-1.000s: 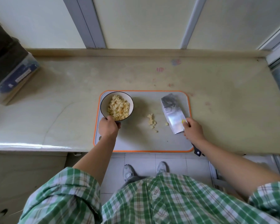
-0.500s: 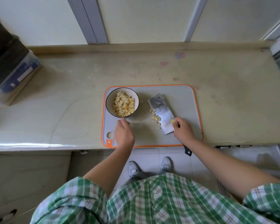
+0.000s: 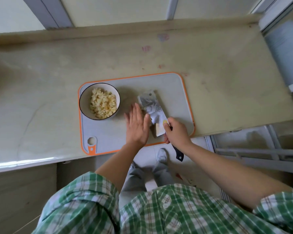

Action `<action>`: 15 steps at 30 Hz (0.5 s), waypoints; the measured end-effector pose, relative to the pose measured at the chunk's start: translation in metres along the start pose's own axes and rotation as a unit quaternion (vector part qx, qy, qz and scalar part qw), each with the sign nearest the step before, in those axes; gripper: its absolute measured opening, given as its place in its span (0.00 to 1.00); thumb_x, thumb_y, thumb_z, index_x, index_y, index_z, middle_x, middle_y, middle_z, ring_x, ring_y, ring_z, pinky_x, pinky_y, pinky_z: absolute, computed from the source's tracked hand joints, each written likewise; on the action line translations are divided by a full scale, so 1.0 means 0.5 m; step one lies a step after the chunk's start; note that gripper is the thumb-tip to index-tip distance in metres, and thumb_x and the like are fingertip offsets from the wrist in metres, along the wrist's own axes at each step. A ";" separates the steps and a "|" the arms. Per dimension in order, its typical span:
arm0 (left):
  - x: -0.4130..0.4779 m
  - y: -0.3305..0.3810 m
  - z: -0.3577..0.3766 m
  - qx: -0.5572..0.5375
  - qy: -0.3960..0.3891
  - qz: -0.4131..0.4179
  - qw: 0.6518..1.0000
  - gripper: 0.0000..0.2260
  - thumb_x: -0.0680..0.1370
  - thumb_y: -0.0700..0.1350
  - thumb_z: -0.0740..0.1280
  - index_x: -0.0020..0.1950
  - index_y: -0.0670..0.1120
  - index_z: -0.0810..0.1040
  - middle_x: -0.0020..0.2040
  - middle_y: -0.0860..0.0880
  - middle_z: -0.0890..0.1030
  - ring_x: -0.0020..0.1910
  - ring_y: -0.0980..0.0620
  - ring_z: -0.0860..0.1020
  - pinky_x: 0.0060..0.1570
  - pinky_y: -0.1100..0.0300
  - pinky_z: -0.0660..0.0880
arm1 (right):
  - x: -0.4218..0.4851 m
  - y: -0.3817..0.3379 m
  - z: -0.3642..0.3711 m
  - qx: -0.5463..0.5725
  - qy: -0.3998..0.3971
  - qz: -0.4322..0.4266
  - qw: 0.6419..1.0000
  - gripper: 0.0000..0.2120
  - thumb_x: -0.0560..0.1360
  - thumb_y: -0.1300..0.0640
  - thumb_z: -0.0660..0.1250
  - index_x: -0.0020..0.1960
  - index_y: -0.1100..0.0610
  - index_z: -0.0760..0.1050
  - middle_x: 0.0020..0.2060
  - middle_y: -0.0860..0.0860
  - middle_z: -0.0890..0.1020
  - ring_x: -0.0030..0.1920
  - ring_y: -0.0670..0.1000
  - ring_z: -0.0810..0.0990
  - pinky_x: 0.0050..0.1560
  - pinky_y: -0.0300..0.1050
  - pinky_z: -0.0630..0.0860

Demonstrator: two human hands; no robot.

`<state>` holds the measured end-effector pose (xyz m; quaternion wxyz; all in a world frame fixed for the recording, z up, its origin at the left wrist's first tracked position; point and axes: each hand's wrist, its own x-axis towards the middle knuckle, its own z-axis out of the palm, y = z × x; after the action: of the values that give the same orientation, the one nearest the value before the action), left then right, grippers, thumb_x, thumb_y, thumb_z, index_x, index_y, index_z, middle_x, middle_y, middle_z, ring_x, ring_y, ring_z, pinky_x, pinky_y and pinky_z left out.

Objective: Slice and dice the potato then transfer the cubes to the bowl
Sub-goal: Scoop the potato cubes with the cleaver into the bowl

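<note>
A white bowl point(image 3: 82, 105) with a dark rim stands on the left part of the grey, orange-edged cutting board point(image 3: 172, 88) and holds a heap of potato cubes point(image 3: 103, 103). My right hand point(image 3: 177, 132) grips the handle of a cleaver point(image 3: 151, 105) whose wide blade lies low over the board's middle. My left hand point(image 3: 137, 126) is flat with straight fingers right beside the blade's left edge. The loose cubes on the board are hidden between hand and blade.
The board sits at the front edge of a pale stone counter point(image 3: 41, 81). A wall with window frames runs behind it. A metal rack point(image 3: 254, 152) stands low at the right, and my feet point(image 3: 161, 155) show on the tiled floor.
My left hand left the bowl and moved right, opening flat beside the cleaver. The cleaver slid left across the board over the loose cubes, which are now hidden.
</note>
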<state>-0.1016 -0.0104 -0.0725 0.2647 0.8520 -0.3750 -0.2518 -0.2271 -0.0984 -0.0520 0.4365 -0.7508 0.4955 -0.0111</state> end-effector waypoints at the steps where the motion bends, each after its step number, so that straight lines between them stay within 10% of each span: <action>1: 0.000 0.008 0.010 -0.002 0.002 0.006 1.000 0.36 0.76 0.60 0.35 0.78 0.39 0.44 0.79 0.43 0.47 0.77 0.50 0.42 0.73 0.55 0.33 | -0.001 -0.002 0.001 -0.007 0.004 -0.005 1.000 0.12 0.79 0.57 0.57 0.37 0.56 0.65 0.26 0.58 0.78 0.23 0.55 0.79 0.28 0.50 0.77; 11: 0.005 0.052 0.030 -0.043 0.003 0.066 0.997 0.33 0.78 0.57 0.39 0.77 0.37 0.43 0.78 0.42 0.43 0.76 0.50 0.39 0.72 0.61 0.32 | 0.015 -0.017 0.008 0.044 -0.043 0.001 0.998 0.10 0.80 0.54 0.59 0.44 0.58 0.72 0.36 0.53 0.79 0.37 0.52 0.77 0.38 0.46 0.71; 15: 0.019 0.077 0.005 -0.051 0.023 0.079 0.995 0.31 0.79 0.57 0.39 0.77 0.40 0.43 0.78 0.44 0.42 0.76 0.51 0.38 0.72 0.61 0.31 | 0.017 -0.046 -0.013 0.184 -0.073 0.039 0.979 0.13 0.81 0.55 0.58 0.38 0.55 0.68 0.29 0.52 0.76 0.27 0.52 0.75 0.29 0.43 0.72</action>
<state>-0.1168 -0.0405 -0.0518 0.3353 0.8110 -0.4211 -0.2291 -0.2085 -0.1061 -0.0360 0.6023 -0.6366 0.4807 -0.0308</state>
